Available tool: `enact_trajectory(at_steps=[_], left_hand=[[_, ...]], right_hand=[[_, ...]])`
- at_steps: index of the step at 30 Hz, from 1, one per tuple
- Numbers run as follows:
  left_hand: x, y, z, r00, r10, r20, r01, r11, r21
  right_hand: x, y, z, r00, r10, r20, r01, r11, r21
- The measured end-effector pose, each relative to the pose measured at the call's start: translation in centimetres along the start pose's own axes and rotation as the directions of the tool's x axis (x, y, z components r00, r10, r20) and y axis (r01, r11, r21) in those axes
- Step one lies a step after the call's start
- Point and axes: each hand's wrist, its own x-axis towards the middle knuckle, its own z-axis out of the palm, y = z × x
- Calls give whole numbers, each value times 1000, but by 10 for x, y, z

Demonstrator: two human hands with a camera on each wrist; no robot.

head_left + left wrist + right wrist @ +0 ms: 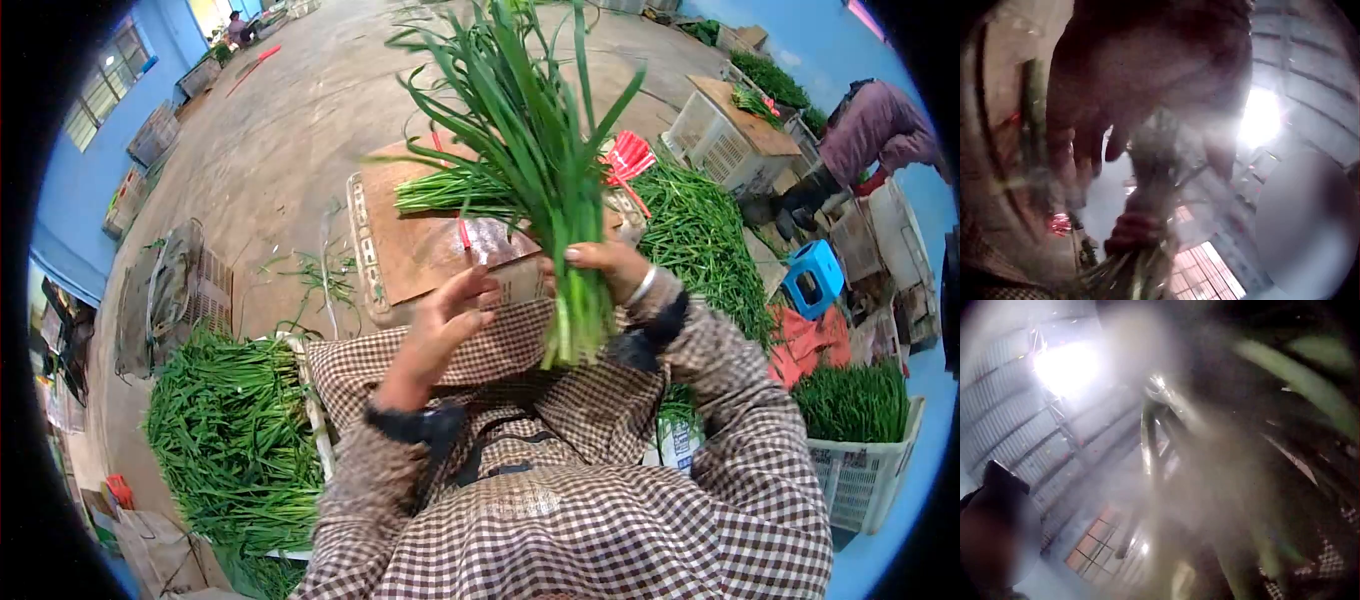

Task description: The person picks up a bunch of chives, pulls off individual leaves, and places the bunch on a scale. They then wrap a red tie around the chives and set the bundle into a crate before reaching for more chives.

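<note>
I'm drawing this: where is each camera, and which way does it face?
On the head: faces forward and down at the left hand, right hand, greens and checked clothes.
On the left wrist: faces past the left hand toward the right hand and roof.
On the right wrist: faces up past blurry greens at the roof; checked clothes show.
Both wrist views share the roof.

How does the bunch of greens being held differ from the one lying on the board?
The held bunch is gripped in the right hand; the lying bunch rests on the board. The held bunch points its pale ends toward the lap, while the lying bunch lies sideways, partly hidden behind it. Both are long, slender and green.
</note>
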Motion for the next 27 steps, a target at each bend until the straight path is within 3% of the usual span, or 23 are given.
enact_trajectory(at_steps=[1,2,3,6,7,9,11,15,17,18,19,21,22,25,27], left_hand=[[8,-25,-2,999,-40,-29,33,977,-213],[15,-43,2,996,-86,18,84,869,-488],[19,-62,4,991,-111,75,130,683,-719],[11,-97,1,967,-253,-17,149,620,-770],[8,-96,0,949,-299,97,243,499,-832],[1,-89,5,910,-412,46,284,539,-793],[-3,-87,2,903,-419,92,320,514,-796],[-9,-88,-8,881,-449,147,415,587,-695],[-11,-76,-10,869,-299,393,494,550,-673],[-12,-79,-16,853,-311,419,521,566,-639],[-12,-84,-17,855,-309,416,518,564,-643],[-14,-94,-12,883,-288,371,470,517,-716],[-13,-101,-7,908,-274,318,416,489,-767],[-18,-113,4,937,-293,190,289,345,-893],[-17,-118,3,919,-301,253,350,336,-874]], right_hand=[[16,14,5,999,-44,-6,44,998,54],[31,28,12,999,15,31,-20,989,145],[43,48,17,995,71,74,-86,969,230],[60,95,17,988,115,-103,-92,975,203],[59,104,19,978,154,-143,-123,971,204],[52,116,25,964,125,-236,-78,977,198],[51,124,21,971,160,-177,-109,958,266],[47,108,27,982,133,-137,-94,960,263],[48,102,20,997,22,72,-15,995,-104],[47,98,21,996,-23,86,35,990,-137],[47,99,20,996,-18,88,30,990,-139],[43,101,20,983,184,2,-184,983,28],[47,109,23,988,151,-26,-148,984,101],[54,125,23,998,-62,-18,61,995,-73],[48,119,20,992,126,-5,-126,989,-71]])
